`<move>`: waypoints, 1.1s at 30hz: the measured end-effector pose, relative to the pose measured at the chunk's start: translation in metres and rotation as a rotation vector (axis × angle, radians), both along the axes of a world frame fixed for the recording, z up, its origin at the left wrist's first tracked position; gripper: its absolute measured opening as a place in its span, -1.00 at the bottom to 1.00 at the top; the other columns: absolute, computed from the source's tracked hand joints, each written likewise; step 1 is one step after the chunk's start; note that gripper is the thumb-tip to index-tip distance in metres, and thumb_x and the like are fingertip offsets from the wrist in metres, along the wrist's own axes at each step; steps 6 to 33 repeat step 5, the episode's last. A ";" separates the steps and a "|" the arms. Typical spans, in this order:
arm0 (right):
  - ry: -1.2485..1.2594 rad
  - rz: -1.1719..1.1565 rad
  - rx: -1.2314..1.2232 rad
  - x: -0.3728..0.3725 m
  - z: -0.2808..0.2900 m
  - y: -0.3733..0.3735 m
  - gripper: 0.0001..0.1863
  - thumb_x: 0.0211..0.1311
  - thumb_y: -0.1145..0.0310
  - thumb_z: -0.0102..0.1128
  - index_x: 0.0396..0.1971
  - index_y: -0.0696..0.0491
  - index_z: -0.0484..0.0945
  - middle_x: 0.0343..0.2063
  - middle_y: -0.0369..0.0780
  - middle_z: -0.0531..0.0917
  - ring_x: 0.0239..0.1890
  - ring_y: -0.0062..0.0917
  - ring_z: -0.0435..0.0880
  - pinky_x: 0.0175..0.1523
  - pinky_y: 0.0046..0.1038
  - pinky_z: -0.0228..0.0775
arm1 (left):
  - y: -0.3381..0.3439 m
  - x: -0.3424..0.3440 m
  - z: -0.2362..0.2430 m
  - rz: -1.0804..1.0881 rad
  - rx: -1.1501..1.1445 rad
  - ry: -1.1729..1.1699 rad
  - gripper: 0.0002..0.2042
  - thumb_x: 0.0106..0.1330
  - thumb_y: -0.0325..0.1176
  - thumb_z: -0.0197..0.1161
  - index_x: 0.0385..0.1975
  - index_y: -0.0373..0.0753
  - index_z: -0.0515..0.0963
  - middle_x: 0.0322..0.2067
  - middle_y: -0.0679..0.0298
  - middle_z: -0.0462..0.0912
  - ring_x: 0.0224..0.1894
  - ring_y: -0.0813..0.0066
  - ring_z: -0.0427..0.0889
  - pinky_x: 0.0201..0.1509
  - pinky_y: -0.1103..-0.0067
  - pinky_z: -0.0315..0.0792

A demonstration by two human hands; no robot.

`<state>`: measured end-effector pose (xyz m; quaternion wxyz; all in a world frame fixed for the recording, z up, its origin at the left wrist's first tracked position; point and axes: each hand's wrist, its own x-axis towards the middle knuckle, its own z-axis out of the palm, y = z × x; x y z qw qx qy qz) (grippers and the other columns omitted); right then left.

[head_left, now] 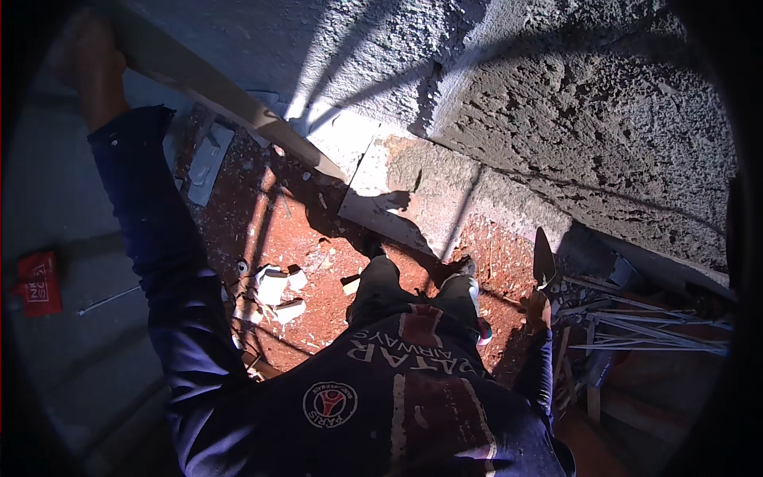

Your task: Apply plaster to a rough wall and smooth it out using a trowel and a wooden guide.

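My left hand (94, 60) is raised at the far upper left, in shadow near the picture's rim. Its fingers close on the upper end of a long straight board (226, 99), though the dimness hides part of the grip. From there the board slants down to the right, its lower end by the light slab (381, 211) along the wall's foot. Low on the right, my right hand (538, 310) is wrapped round the handle of a pointed trowel (544, 258). The trowel's blade points up and away from me, apart from the wall.
A rough, freshly coated grey wall (588, 111) rises ahead. Broken white pieces (278, 294) lie on the reddish, littered ground (318, 246). Thin strips (652, 326) are heaped at the right. A red packet (38, 284) lies far left, and a pale tray-like piece (209, 163) sits below the board.
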<state>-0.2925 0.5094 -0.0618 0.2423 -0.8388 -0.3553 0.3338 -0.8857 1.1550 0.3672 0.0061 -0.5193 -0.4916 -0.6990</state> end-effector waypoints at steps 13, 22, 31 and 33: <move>0.304 -0.296 -0.259 -0.058 -0.020 -0.017 -0.58 0.17 0.13 0.29 -0.12 0.06 0.40 -0.20 -0.23 0.53 -0.01 -0.36 0.54 -0.01 0.11 0.47 | 0.078 -0.039 -0.068 0.228 -0.129 0.419 -0.34 0.07 -0.18 0.38 0.12 -0.43 0.34 0.05 0.02 0.50 -0.04 0.21 0.57 0.08 0.45 0.41; 0.304 -0.296 -0.259 -0.058 -0.020 -0.017 -0.58 0.17 0.13 0.29 -0.12 0.06 0.40 -0.20 -0.23 0.53 -0.01 -0.36 0.54 -0.01 0.11 0.47 | 0.078 -0.039 -0.068 0.228 -0.129 0.419 -0.34 0.07 -0.18 0.38 0.12 -0.43 0.34 0.05 0.02 0.50 -0.04 0.21 0.57 0.08 0.45 0.41; 0.304 -0.296 -0.259 -0.058 -0.020 -0.017 -0.58 0.17 0.13 0.29 -0.12 0.06 0.40 -0.20 -0.23 0.53 -0.01 -0.36 0.54 -0.01 0.11 0.47 | 0.078 -0.039 -0.068 0.228 -0.129 0.419 -0.34 0.07 -0.18 0.38 0.12 -0.43 0.34 0.05 0.02 0.50 -0.04 0.21 0.57 0.08 0.45 0.41; 0.304 -0.296 -0.259 -0.058 -0.020 -0.017 -0.58 0.17 0.13 0.29 -0.12 0.06 0.40 -0.20 -0.23 0.53 -0.01 -0.36 0.54 -0.01 0.11 0.47 | 0.078 -0.039 -0.068 0.228 -0.129 0.419 -0.34 0.07 -0.18 0.38 0.12 -0.43 0.34 0.05 0.02 0.50 -0.04 0.21 0.57 0.08 0.45 0.41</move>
